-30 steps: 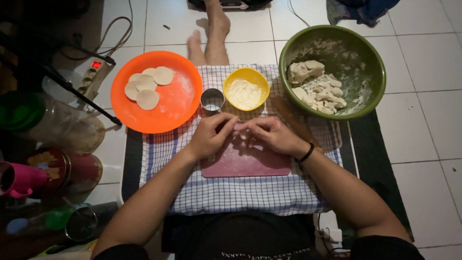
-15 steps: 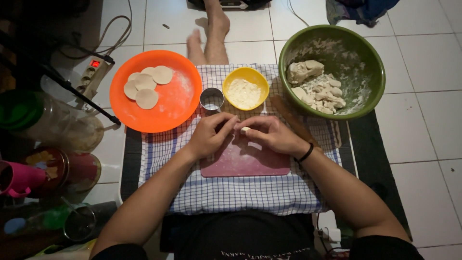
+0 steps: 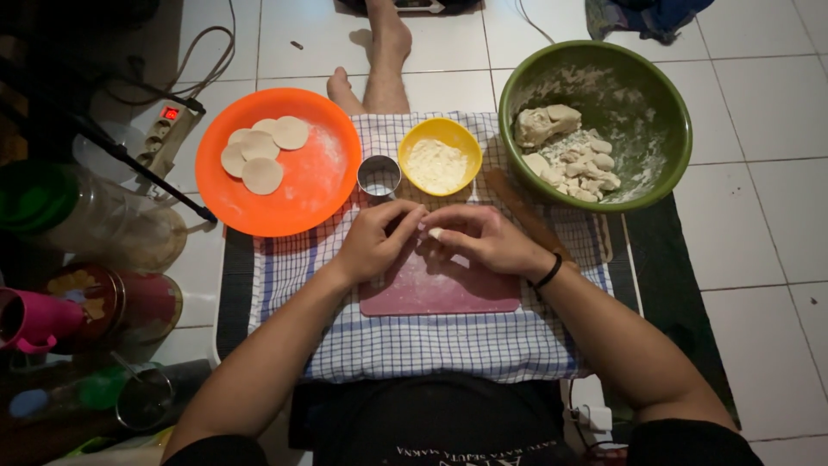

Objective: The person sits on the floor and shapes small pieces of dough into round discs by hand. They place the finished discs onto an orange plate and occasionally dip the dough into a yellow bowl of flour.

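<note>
My left hand (image 3: pixel 376 236) and my right hand (image 3: pixel 479 239) meet fingertip to fingertip over the far edge of a pink board (image 3: pixel 440 289). Between the fingers sits a small pale piece of dough (image 3: pixel 435 233), pinched by both hands. The board lies on a blue checked cloth (image 3: pixel 414 345). Just beyond the hands stand a round metal cutter (image 3: pixel 379 176) and a yellow bowl of flour (image 3: pixel 439 156). An orange plate (image 3: pixel 319 185) at the left carries several flat dough discs (image 3: pixel 261 151). A green bowl (image 3: pixel 660 112) at the right holds dough pieces (image 3: pixel 573 155).
A wooden rolling pin (image 3: pixel 522 211) lies on the cloth behind my right wrist. A power strip (image 3: pixel 166 125) with a red light and cables lie at the far left. Jars and a pink cup (image 3: pixel 34 318) crowd the left edge. My feet (image 3: pixel 384 60) rest on white floor tiles.
My hands have stayed at the board's far edge. The fingers shifted slightly around the small dough piece, which now shows between the fingertips.
</note>
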